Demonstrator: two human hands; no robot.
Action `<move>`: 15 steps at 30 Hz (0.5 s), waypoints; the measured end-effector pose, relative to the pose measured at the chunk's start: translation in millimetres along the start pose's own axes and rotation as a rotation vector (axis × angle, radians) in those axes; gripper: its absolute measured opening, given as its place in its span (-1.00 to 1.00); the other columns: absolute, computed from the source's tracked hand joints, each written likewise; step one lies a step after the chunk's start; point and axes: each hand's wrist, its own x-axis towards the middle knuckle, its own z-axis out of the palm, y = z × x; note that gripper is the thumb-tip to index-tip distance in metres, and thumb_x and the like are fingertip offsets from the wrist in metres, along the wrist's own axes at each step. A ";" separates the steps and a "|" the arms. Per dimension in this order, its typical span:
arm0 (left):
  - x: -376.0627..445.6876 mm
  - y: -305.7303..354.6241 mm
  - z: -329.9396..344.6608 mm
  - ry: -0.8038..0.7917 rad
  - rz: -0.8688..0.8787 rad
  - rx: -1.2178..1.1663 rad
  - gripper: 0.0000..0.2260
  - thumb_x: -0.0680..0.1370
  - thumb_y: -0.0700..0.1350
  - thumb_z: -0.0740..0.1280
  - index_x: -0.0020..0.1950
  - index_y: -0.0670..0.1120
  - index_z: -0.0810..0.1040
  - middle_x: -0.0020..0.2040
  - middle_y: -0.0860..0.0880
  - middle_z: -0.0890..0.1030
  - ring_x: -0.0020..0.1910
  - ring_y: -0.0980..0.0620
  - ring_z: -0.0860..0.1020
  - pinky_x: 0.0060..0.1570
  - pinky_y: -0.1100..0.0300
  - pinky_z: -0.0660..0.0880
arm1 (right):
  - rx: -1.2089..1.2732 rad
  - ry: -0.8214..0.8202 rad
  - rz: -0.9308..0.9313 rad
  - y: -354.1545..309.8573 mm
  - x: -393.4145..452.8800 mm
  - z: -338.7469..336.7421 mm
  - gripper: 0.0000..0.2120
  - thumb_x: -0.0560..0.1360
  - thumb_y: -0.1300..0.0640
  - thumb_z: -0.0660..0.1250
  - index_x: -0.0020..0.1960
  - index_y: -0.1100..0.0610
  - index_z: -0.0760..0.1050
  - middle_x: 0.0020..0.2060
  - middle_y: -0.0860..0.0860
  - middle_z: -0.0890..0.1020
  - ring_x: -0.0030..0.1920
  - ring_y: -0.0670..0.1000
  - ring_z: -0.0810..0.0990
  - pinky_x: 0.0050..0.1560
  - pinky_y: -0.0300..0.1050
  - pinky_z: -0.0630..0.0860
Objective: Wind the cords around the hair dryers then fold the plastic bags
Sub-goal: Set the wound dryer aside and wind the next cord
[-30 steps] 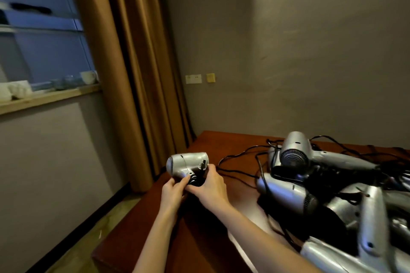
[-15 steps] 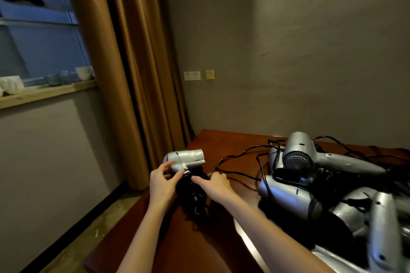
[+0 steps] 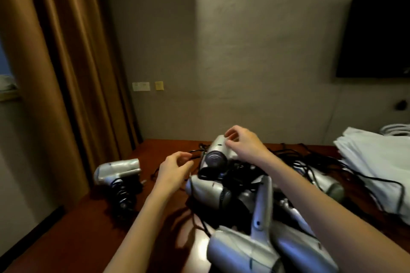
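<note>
Right hand (image 3: 241,143) curling fingers over top dryer (image 3: 218,150) on pile, just taking hold of silver body. Left hand (image 3: 174,169) hovering loose beside it, gripping nothing, near stray cord (image 3: 195,152). Wound dryer (image 3: 117,169) lying off to left of both hands. Plastic bags (image 3: 375,162) stacked off to right. Judging: shell smooth, slippery, light; cords limp, tangling below grip. Better holding handle.

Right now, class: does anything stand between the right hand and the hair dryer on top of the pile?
Nothing visible: the right hand is already at the top hair dryer. Tangled cords surround it.
</note>
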 end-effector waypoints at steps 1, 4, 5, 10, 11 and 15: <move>3.3 10.6 10.0 -0.012 0.017 -0.012 -0.79 0.53 -0.18 0.40 0.17 -0.11 0.61 0.01 0.00 0.61 0.01 0.10 0.52 -0.10 0.33 0.31 | -0.051 -0.001 0.027 16.2 0.4 -17.1 -0.84 0.49 0.20 0.30 0.07 0.14 0.52 -0.08 0.02 0.61 0.02 0.05 0.58 0.05 -0.13 0.46; 11.9 38.0 34.9 -0.026 0.090 0.048 -0.74 0.53 -0.14 0.40 0.21 -0.10 0.59 0.10 -0.02 0.60 0.10 0.02 0.54 0.04 0.23 0.38 | -0.314 -0.169 0.180 64.6 -4.2 -55.8 -0.74 0.50 0.13 0.28 0.16 0.17 0.53 0.09 0.10 0.63 0.09 0.11 0.58 0.09 -0.07 0.52; 15.9 45.4 42.3 -0.034 0.124 0.087 -0.73 0.52 -0.15 0.40 0.22 -0.10 0.58 0.14 -0.06 0.60 0.15 -0.03 0.54 0.11 0.17 0.41 | -0.387 -0.241 0.230 75.8 -6.9 -62.8 -0.72 0.51 0.06 0.27 0.15 0.17 0.55 0.08 0.11 0.64 0.07 0.12 0.60 0.05 -0.06 0.51; 28.5 85.9 73.8 -0.226 0.337 0.292 -0.67 0.55 -0.21 0.35 0.32 -0.07 0.54 0.23 -0.03 0.59 0.23 -0.02 0.53 0.18 0.19 0.42 | -0.458 -0.431 0.296 87.3 -2.2 -65.7 -0.81 0.49 0.08 0.27 -0.06 0.20 0.53 -0.14 0.09 0.60 -0.13 0.09 0.56 -0.17 -0.11 0.43; 31.2 93.8 78.7 -0.299 0.354 0.313 -0.65 0.56 -0.18 0.36 0.34 -0.05 0.52 0.24 -0.01 0.60 0.23 0.01 0.53 0.16 0.22 0.43 | -0.463 -0.440 0.286 87.0 -2.0 -63.9 -0.87 0.48 0.12 0.28 -0.10 0.19 0.50 -0.18 0.09 0.58 -0.15 0.09 0.57 -0.19 -0.12 0.42; 40.5 111.8 96.0 -0.459 0.425 0.420 -0.58 0.47 -0.02 0.47 0.30 -0.05 0.53 0.16 -0.06 0.65 0.15 -0.07 0.59 0.07 0.10 0.50 | -0.462 -0.230 0.056 88.9 0.5 -69.0 -0.93 0.44 0.14 0.36 -0.08 0.09 0.57 -0.16 0.08 0.64 -0.10 0.12 0.61 -0.16 -0.06 0.47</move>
